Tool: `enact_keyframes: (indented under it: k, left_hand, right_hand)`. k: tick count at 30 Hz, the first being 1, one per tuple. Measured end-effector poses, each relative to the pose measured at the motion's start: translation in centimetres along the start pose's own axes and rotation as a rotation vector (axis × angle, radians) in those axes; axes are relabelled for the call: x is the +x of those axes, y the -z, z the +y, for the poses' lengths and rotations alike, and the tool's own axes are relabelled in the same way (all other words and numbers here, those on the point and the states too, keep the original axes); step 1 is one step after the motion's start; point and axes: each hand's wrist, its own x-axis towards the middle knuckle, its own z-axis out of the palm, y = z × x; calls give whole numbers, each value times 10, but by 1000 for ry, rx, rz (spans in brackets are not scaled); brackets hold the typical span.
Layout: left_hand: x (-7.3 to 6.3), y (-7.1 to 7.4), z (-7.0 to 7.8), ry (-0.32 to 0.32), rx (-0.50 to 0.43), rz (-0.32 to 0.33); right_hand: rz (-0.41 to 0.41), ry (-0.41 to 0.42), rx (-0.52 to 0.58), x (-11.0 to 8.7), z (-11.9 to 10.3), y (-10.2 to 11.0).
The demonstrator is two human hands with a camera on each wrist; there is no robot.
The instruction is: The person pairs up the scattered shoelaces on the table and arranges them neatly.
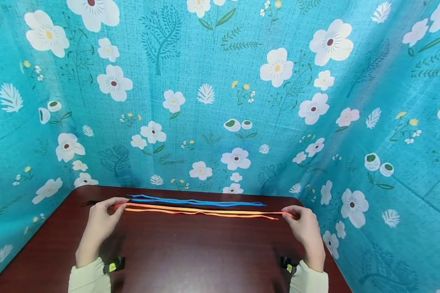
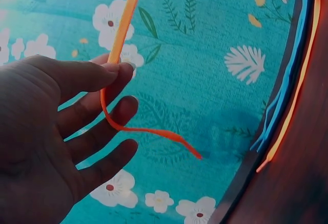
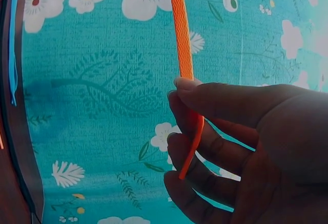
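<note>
An orange shoelace point(image 1: 205, 210) is stretched nearly straight between my two hands. My left hand point(image 1: 102, 221) pinches it near one end between thumb and index finger; in the left wrist view the loose tail point(image 2: 154, 130) hangs past the spread lower fingers. At the other end, my right hand point(image 3: 225, 131) pinches the lace the same way, and a short tail point(image 3: 190, 155) drops across the fingers. A second orange shoelace point(image 2: 287, 126) lies on the table, close to the blue shoelaces point(image 1: 190, 201) that run along the far edge.
The dark red-brown table point(image 1: 190, 252) has rounded far corners. Thin black strands point(image 1: 89, 202) show beside my left hand. A turquoise floral cloth point(image 1: 205, 101) hangs behind the table and on both sides. Each wrist wears a black strap point(image 1: 114, 265).
</note>
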Motion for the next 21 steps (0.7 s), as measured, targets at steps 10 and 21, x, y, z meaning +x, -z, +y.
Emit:
enact_keyframes:
  k: [10, 21]
  left_hand:
    - [-2, 3, -13, 16, 34, 23]
    - [-3, 3, -22, 173, 64, 13]
  right_hand:
    - [23, -30, 15, 0, 9, 3]
    - [25, -51, 22, 0, 15, 7]
